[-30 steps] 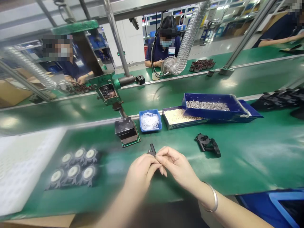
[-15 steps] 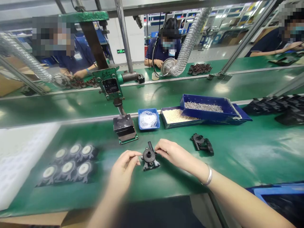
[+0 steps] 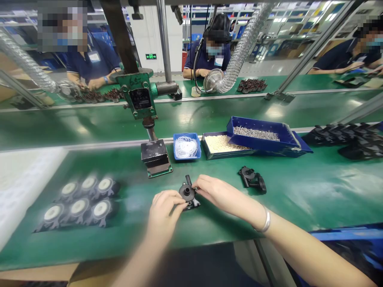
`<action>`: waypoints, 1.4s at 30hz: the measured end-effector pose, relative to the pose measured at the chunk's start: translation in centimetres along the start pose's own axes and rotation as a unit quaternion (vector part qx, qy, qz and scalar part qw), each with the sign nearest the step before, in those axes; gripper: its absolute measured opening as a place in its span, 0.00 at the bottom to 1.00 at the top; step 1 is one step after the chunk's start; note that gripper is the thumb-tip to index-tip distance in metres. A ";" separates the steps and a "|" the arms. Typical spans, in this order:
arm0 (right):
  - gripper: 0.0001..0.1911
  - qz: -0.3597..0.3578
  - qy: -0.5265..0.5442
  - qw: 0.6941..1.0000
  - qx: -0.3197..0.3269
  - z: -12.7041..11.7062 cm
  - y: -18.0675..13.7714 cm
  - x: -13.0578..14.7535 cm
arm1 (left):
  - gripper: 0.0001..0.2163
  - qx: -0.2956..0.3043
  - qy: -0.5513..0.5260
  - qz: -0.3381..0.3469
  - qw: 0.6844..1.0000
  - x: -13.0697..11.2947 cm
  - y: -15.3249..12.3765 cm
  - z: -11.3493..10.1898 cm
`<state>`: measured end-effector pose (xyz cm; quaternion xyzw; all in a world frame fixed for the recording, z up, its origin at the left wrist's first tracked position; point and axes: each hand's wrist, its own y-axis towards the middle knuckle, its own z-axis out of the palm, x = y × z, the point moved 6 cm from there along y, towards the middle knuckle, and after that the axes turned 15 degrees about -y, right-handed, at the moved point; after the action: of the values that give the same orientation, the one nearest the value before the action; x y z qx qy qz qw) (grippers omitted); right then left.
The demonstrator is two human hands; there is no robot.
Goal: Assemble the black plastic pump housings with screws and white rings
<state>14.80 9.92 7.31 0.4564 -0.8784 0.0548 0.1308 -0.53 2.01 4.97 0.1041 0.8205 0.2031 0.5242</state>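
Observation:
A small black plastic pump housing (image 3: 187,194) with a round opening and a short nozzle sits just above the green bench, between my two hands. My left hand (image 3: 165,209) pinches its left edge with curled fingers. My right hand (image 3: 218,193), a silver bangle on its wrist, grips the housing's right side with closed fingertips. A second black housing (image 3: 252,179) lies loose on the mat to the right.
Several black parts with white round centres (image 3: 79,198) sit at the left beside a white foam tray (image 3: 18,187). A green press (image 3: 140,97) with its black base (image 3: 155,157) stands behind. Blue trays hold white rings (image 3: 186,146), white grains (image 3: 220,143) and screws (image 3: 255,133). Other people work across the conveyor.
The housing went from hidden between my hands to standing in plain sight on the bench. My left hand then closed in and took hold of its left edge again.

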 end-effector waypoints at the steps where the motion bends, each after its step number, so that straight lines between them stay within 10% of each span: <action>1: 0.08 0.002 0.002 1.000 -0.004 -0.1 0.0 0.0 | 0.03 0.007 0.016 0.009 1.000 0.0 0.0 0.4; 16: 0.10 0.029 -0.001 0.996 -0.082 3.1 -2.8 -0.6 | 0.03 0.063 0.152 0.184 0.969 -0.5 -0.7 2.5; 22: 0.12 0.002 -0.217 0.973 -0.077 6.7 -3.6 0.5 | 0.05 0.050 0.129 0.152 0.979 0.5 -1.4 2.5; 34: 0.23 0.012 -0.171 0.971 -0.167 3.7 -4.2 0.6 | 0.23 -0.016 0.096 0.116 0.988 2.0 -1.6 1.4; 42: 0.23 -0.001 -0.077 0.984 -0.162 3.7 -3.3 3.2 | 0.28 0.082 0.018 0.014 0.996 4.6 -2.2 2.4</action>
<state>15.12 4.69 4.57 0.4330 -0.8827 -0.1232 0.1351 -0.28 2.35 -0.65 0.1547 0.8419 0.1440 0.4965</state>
